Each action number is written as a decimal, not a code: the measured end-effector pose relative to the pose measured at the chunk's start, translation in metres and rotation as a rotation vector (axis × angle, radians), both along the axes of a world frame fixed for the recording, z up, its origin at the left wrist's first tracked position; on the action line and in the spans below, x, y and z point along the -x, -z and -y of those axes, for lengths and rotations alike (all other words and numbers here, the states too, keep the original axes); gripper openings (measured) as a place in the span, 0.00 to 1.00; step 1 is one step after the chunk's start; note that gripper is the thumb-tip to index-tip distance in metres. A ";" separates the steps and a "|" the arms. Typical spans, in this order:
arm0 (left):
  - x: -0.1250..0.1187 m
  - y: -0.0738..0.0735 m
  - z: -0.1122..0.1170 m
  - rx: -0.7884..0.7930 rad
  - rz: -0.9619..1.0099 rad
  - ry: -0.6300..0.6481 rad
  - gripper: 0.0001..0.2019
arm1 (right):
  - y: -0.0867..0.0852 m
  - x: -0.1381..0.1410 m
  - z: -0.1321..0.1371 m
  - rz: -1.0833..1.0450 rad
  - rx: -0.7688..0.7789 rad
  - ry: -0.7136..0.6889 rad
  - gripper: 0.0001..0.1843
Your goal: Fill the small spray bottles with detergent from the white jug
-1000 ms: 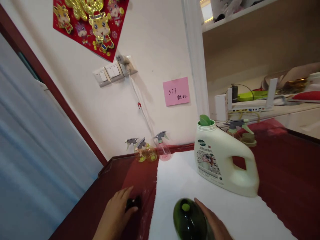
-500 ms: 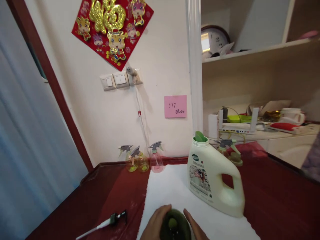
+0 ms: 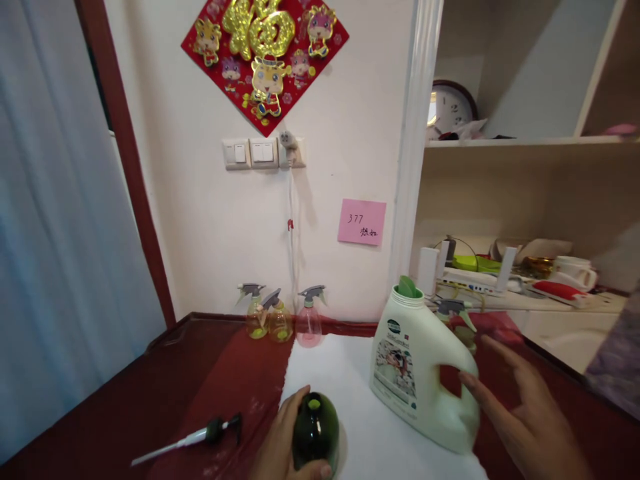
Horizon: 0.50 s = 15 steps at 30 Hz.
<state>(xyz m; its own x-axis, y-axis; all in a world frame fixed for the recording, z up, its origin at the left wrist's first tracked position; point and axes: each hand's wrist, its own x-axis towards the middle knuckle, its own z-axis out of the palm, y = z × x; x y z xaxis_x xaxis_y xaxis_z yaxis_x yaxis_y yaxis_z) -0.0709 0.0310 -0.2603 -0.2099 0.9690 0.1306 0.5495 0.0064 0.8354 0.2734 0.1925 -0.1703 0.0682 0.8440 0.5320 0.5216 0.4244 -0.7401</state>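
My left hand (image 3: 287, 443) is wrapped round a dark green bottle (image 3: 316, 437) at the near edge of the white sheet (image 3: 350, 400). The bottle has no top on it, and its round mouth faces up. My right hand (image 3: 527, 407) is raised with fingers apart, close to the handle of a large pale green jug (image 3: 425, 373); I cannot tell whether the fingertips touch it. A green scoop-like piece (image 3: 407, 287) sticks out of the jug's open neck. To the left lies a pump dispenser top (image 3: 200, 437) with a long white tube.
Spray bottles, two yellow (image 3: 280, 323) and one pink (image 3: 309, 323), stand along the wall. Another spray bottle (image 3: 457, 317) is behind the jug. A dark red cloth (image 3: 240, 380) covers the table. Shelves at right hold a router (image 3: 465, 280), a mug (image 3: 575, 270) and a clock (image 3: 453, 107).
My right hand has left the green bottle and moved right to beside the jug's handle. My left hand stays on the bottle. The whole view has shifted slightly.
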 end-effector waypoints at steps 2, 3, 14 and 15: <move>-0.001 0.001 0.002 -0.020 0.006 0.007 0.49 | 0.009 -0.001 -0.019 -0.027 0.121 -0.071 0.43; -0.002 0.001 0.002 -0.027 0.010 0.007 0.49 | 0.015 -0.001 -0.027 -0.055 0.168 -0.124 0.42; -0.016 -0.015 0.005 0.052 0.046 -0.062 0.52 | -0.007 0.035 -0.020 -0.224 0.265 0.020 0.45; -0.017 -0.017 0.006 0.062 0.052 -0.065 0.52 | -0.010 0.035 -0.016 -0.205 0.270 0.047 0.44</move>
